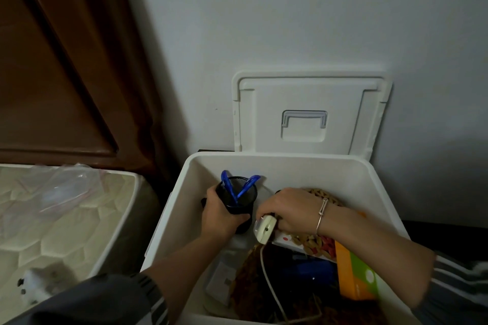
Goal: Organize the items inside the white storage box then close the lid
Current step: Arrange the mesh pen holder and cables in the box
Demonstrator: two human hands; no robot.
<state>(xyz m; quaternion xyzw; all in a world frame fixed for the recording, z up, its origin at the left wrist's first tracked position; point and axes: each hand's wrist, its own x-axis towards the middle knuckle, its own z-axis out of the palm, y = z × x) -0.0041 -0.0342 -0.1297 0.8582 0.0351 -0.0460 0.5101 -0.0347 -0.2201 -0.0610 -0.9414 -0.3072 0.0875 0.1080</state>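
Your left hand (220, 215) grips the black cup (239, 200) inside the box (369, 179); keep it upright. Beside it, your right hand (293, 210) holds what seems a cream plug (264, 228); coil its cord first. The lid (311, 113) stands open behind.

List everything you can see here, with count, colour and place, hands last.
storage box: one, white, beside the wall
lid: one, white, upright against the wall
mesh cup: one, black, box's back left
blue pieces: two, blue, in mesh cup
corded device: one, cream, mid box
carton: one, orange-green, box's right side
woven mat: one, tan, box's back right
mattress: one, cream, left of box
plastic bag: one, clear, on mattress
hands: two; left hand grips mesh cup, right hand grips corded device
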